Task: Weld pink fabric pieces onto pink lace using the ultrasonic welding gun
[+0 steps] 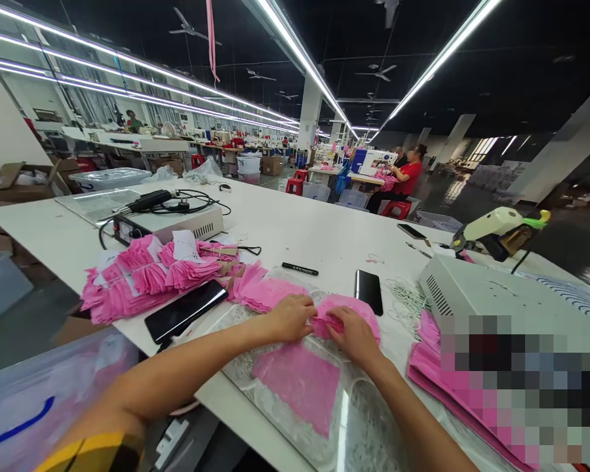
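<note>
My left hand [294, 317] and my right hand [353, 333] are close together over a clear sheet [368, 406] on the white table. Pink fabric pieces [349, 308] lie under and between my fingers, and both hands are closed on their edge. A stack of pink fabric [265, 293] reaches out to the left, just beyond my left hand. Nearer to me, a flat pink piece [299, 383] shows on or through the clear sheet; I cannot tell which. My fingertips are partly hidden by the fabric.
Tied pink bundles [147, 275] and a phone [187, 310] lie left. A second phone [368, 292], a marker [299, 269] and loose strings [406, 301] lie ahead. Grey boxes [496, 295] [177, 226] stand on both sides. A person in red [410, 176] sits at a sewing machine farther off.
</note>
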`<action>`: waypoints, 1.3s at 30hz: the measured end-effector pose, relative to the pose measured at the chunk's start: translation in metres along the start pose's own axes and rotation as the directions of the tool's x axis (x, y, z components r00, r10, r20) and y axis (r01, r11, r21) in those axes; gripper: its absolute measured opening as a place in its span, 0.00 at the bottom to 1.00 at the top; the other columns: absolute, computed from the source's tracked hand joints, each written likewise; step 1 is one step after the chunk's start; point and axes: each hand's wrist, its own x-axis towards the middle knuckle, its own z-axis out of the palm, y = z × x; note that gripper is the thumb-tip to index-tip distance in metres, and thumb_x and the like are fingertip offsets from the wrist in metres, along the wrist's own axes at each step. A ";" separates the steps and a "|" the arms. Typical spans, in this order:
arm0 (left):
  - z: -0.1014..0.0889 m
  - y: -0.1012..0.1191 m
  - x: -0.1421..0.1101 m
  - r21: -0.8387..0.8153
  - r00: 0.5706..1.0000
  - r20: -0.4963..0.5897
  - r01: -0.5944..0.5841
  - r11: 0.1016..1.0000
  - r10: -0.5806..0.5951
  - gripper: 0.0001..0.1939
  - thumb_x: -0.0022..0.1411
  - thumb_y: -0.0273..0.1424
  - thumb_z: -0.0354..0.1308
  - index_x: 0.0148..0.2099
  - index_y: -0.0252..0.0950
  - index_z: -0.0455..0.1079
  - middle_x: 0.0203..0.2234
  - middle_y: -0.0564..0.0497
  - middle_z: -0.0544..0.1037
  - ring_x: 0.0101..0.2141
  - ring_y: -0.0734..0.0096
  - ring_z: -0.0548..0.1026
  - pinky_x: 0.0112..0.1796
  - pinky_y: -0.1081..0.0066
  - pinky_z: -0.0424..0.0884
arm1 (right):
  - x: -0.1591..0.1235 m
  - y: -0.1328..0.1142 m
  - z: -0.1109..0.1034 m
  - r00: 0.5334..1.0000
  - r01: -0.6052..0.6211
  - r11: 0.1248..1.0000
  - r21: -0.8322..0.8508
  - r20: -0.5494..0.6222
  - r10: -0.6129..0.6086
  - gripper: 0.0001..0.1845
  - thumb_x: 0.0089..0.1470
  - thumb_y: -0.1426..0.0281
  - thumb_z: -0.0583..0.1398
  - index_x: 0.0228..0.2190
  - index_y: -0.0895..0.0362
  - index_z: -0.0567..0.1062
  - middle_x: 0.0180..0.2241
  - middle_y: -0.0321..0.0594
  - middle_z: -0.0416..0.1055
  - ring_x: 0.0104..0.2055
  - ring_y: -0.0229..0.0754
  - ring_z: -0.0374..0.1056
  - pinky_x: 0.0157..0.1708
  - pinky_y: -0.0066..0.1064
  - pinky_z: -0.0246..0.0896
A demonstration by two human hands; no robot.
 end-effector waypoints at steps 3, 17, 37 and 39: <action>0.007 0.002 0.023 0.016 0.996 0.090 0.025 1.000 -0.026 0.12 0.66 0.35 0.57 0.46 0.32 0.70 0.42 0.47 0.75 0.42 0.65 0.74 0.43 0.60 0.73 | 0.000 0.004 0.004 1.000 -0.005 1.000 0.011 0.011 0.005 0.10 0.52 0.71 0.55 0.32 0.55 0.78 0.35 0.42 0.76 0.41 0.45 0.70 0.42 0.36 0.62; 0.004 0.001 0.024 -0.009 0.979 0.200 0.042 0.999 -0.039 0.13 0.67 0.36 0.56 0.49 0.32 0.69 0.45 0.46 0.74 0.43 0.64 0.74 0.44 0.59 0.73 | -0.001 0.015 0.005 0.994 -0.108 0.985 0.138 -0.001 0.109 0.13 0.49 0.62 0.53 0.27 0.54 0.75 0.30 0.40 0.76 0.32 0.43 0.69 0.34 0.34 0.59; 0.010 0.008 0.024 0.004 0.995 -0.001 -0.098 0.995 0.098 0.07 0.67 0.31 0.55 0.40 0.32 0.71 0.39 0.48 0.74 0.42 0.67 0.73 0.45 0.61 0.70 | 0.007 0.026 0.007 0.968 -0.246 0.935 0.254 0.118 0.222 0.17 0.59 0.60 0.58 0.46 0.58 0.71 0.45 0.42 0.71 0.43 0.41 0.70 0.42 0.39 0.69; 0.017 0.011 0.022 0.022 0.997 0.005 -0.074 0.997 0.074 0.07 0.67 0.31 0.56 0.40 0.32 0.71 0.39 0.48 0.74 0.41 0.66 0.73 0.45 0.60 0.71 | 0.008 0.028 0.007 0.963 -0.266 0.915 0.303 0.114 0.242 0.18 0.59 0.60 0.58 0.47 0.58 0.70 0.47 0.43 0.70 0.44 0.42 0.69 0.43 0.41 0.69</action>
